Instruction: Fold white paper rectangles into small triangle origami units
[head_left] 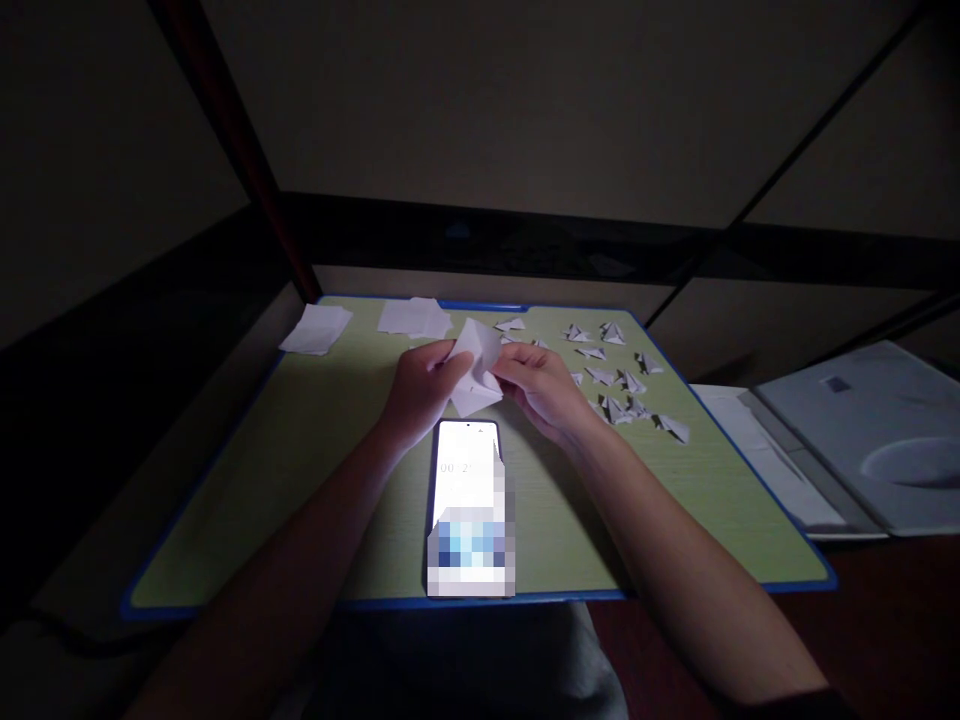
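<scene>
Both hands meet over the middle of a green board (285,470) with a blue rim. My left hand (424,385) and my right hand (541,390) each pinch one side of a small white paper piece (478,368), which is partly folded and held just above the board. A lit phone (469,490) lies flat on the board right below my hands. Several small folded white paper shapes (619,375) lie scattered to the right of my right hand.
Two small stacks of white paper (316,328) (412,316) sit at the board's far edge. A white flat case or tray (862,440) lies off the board to the right. Dark frame bars cross behind the board. The room is dim.
</scene>
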